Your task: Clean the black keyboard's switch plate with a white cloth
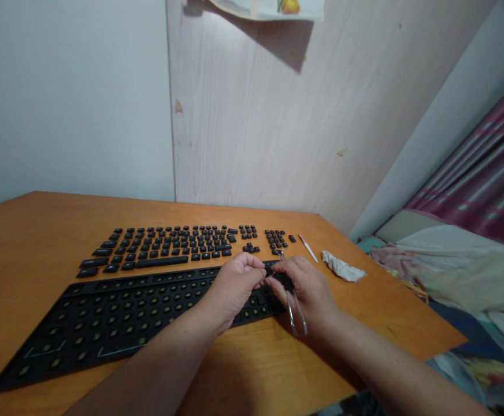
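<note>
A black keyboard base (117,306) with its keycaps off lies across the front of the table. Above its right end my two hands meet at the fingertips. My left hand (237,286) is closed in a pinch; what it holds, if anything, is too small or hidden to make out. Wrapped in my right hand (306,283) is a wire keycap puller (293,315), its thin metal prongs pointing down toward me and its dark middle partly covered by my fingers. My right thumb and index finger are also pinched together beside the left fingertips.
Loose black keycaps (176,242) lie in keyboard order behind the base, with a long space bar (162,262) in front. To the right are a thin white tool (308,248) and a crumpled white cloth (343,267). Beyond the table's right edge is bedding (455,260).
</note>
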{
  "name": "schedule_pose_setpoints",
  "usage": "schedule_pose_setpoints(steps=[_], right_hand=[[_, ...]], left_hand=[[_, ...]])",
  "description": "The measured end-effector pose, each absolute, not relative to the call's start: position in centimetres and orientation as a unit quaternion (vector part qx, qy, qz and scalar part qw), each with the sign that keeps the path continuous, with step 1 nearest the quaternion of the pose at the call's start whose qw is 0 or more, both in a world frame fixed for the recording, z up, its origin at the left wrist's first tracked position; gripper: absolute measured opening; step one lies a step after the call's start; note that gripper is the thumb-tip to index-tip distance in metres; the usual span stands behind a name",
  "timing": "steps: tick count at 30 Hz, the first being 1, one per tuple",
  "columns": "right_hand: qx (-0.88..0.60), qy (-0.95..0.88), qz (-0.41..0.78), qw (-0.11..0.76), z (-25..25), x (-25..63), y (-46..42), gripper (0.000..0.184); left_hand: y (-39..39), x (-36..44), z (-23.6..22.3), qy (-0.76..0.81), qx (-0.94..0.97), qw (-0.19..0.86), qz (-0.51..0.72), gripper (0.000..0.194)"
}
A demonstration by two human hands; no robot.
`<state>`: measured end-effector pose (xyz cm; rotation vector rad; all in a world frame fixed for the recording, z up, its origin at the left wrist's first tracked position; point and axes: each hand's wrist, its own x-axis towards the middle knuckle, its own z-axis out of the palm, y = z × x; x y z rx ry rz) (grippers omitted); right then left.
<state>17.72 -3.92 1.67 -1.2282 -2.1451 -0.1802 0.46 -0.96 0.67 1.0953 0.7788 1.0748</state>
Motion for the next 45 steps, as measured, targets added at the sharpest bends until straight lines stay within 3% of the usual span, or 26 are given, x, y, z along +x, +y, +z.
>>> schedule_pose_setpoints(steps=[11,18,30,45], right_hand=[[-0.458,-0.823,-0.103,0.319,1.7,17.6,-4.0,0.015],[-0.494,-0.789,-0.11,0.348,1.3,23.2,1.2,0.02],[-0.555,-0.798,-0.092,0.217,-3.4,28.1,6.7,0.019],[-0.556,-0.798,-0.08,0.216,-4.0,27.7,7.6,0.022]], left_hand=[[-0.9,0.6,0.5,0.34,0.509,0.627,0.481,0.014],[0.0,0.0,0.2,0.392,0.571,0.513,0.507,0.016],[0.9,-1.0,-0.5,0.414,0.655,0.365,0.517,0.012],[0.6,-0.9,-0.4,0.438,0.686,0.342,0.47,0.016]])
